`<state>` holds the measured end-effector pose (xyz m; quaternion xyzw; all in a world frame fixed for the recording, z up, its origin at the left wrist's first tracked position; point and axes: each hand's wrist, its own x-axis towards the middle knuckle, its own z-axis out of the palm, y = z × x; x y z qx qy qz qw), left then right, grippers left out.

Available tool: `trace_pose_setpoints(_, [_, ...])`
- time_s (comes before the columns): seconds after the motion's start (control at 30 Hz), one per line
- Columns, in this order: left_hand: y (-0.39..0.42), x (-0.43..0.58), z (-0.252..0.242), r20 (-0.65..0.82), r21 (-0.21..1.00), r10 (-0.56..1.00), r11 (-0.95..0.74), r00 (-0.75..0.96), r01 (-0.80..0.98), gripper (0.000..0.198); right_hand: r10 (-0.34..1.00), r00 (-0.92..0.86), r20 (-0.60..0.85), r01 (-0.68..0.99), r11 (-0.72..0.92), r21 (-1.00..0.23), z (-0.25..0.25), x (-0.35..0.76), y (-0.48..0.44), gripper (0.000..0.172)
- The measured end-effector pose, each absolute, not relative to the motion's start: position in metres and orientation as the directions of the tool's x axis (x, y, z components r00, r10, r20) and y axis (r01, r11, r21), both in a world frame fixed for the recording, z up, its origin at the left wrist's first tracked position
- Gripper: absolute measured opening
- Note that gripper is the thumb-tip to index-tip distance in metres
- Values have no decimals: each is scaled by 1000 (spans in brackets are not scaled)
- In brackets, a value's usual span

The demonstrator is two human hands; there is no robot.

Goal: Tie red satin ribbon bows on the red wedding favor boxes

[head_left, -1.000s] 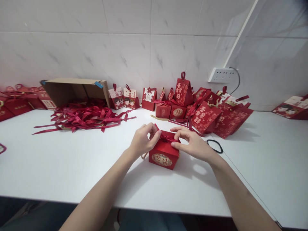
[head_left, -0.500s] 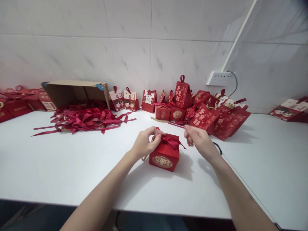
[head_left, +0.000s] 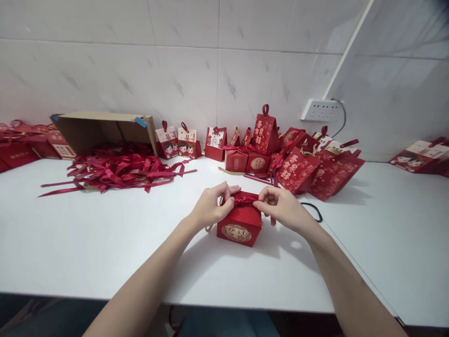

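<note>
A small red gift box (head_left: 239,227) with a gold round emblem on its front stands on the white table (head_left: 87,238). A dark red ribbon bow (head_left: 245,200) sits on its top. My left hand (head_left: 210,206) pinches the left loop of the bow, fingers closed. My right hand (head_left: 284,208) pinches the right loop, fingers closed too. Both hands rest against the box's upper edges.
A heap of loose red ribbons (head_left: 119,171) spills from an open cardboard box (head_left: 101,128) at the back left. Several finished red boxes and bags (head_left: 298,164) crowd the back wall. A black hair band (head_left: 314,210) lies right of my right hand. A socket strip (head_left: 321,110) hangs on the wall.
My right hand had drawn away to the right of the box half a second ago; now it is back on the bow's right loop. The left hand stayed on the left loop.
</note>
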<state>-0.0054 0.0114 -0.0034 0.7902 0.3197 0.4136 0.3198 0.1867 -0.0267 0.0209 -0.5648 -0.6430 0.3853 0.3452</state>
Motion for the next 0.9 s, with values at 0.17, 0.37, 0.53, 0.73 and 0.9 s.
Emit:
trace_pose_setpoints(0.17, [11, -5, -2, 467, 737, 746, -625, 475, 258, 19, 997, -68, 29, 460, 57, -886, 20, 187, -26, 31])
trace_pose_setpoints(0.37, [10, -5, -1, 464, 715, 732, -642, 499, 276, 19, 980, -145, -133, 623, -14, -782, 26, 186, -33, 47])
trace_pose_setpoints(0.53, [12, -6, -2, 449, 712, 723, -644, 525, 279, 19, 980, -154, -123, 588, -9, -809, 26, 185, -33, 33])
trace_pose_setpoints(0.73, [11, -6, 0, 402, 764, 750, -591, 525, 260, 19, 947, -263, -186, 398, -69, -915, 22, 194, -24, 30])
trace_pose_setpoints(0.9, [16, -13, 4, 333, 839, 773, -504, 540, 204, 18, 923, -313, -223, 290, -131, -948, 21, 200, -19, 31])
